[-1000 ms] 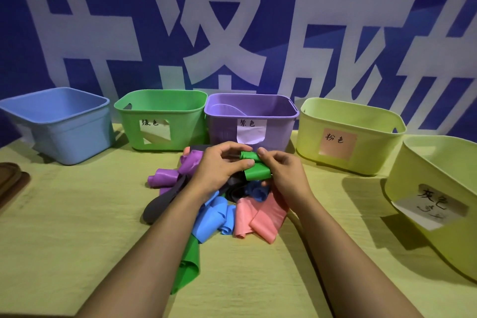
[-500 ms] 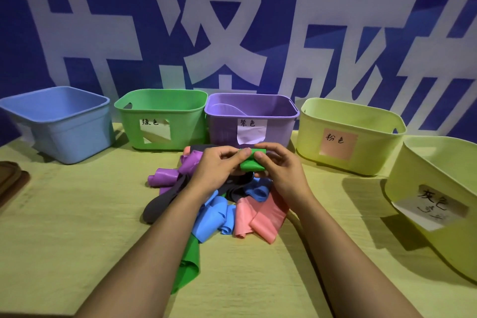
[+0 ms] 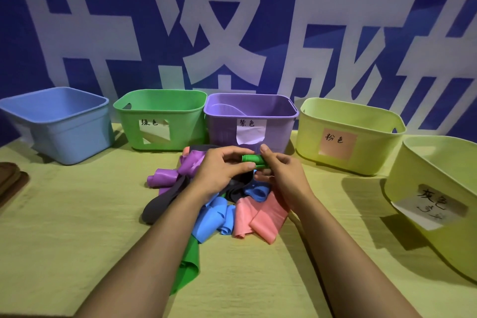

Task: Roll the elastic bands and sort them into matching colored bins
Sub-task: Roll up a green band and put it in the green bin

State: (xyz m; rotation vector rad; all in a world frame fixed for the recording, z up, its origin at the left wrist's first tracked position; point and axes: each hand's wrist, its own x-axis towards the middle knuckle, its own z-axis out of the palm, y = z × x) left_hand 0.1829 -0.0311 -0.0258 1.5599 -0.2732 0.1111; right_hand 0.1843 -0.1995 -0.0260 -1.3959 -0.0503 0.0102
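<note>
Fingers of both the left hand (image 3: 222,170) and right hand (image 3: 280,175) pinch a rolled green band (image 3: 254,160), grip tight.

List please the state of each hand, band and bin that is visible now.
left hand: grips green roll.
right hand: pinches green roll.
green roll: partly rolled, tail trailing down.
purple band: loose, curled.
blue bands: loose.
pink band: loose, folded.
dark band: loose, flat.
green bin: upright, inside hidden.

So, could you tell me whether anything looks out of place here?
The purple bin already holds a pale purple scoop-like piece, not a rolled band. The bins labelled pink and grey are yellow-green.
</note>
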